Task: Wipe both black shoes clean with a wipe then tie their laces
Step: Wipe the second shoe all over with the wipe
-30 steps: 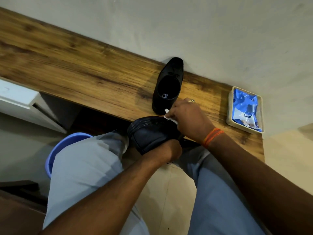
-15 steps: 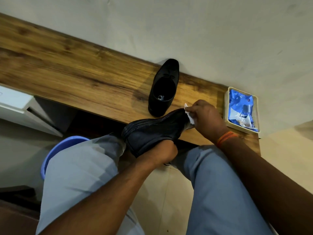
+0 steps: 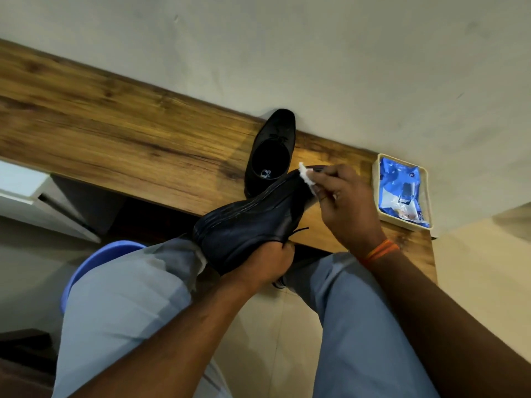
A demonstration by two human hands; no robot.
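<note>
The right hand (image 3: 342,208), pinching the wipe (image 3: 306,179), has travelled from the held shoe's (image 3: 247,225) heel to its toe since a second ago; the left hand (image 3: 267,262) grips the shoe's underside. Second shoe (image 3: 271,152) stands untouched on the tabletop (image 3: 115,133). Laces remain untied.

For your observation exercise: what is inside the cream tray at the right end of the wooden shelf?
Inside the cream tray lies a blue wipes packet, with something white at its near end. The packet covers the tray's floor, so anything beneath it cannot be seen.
</note>
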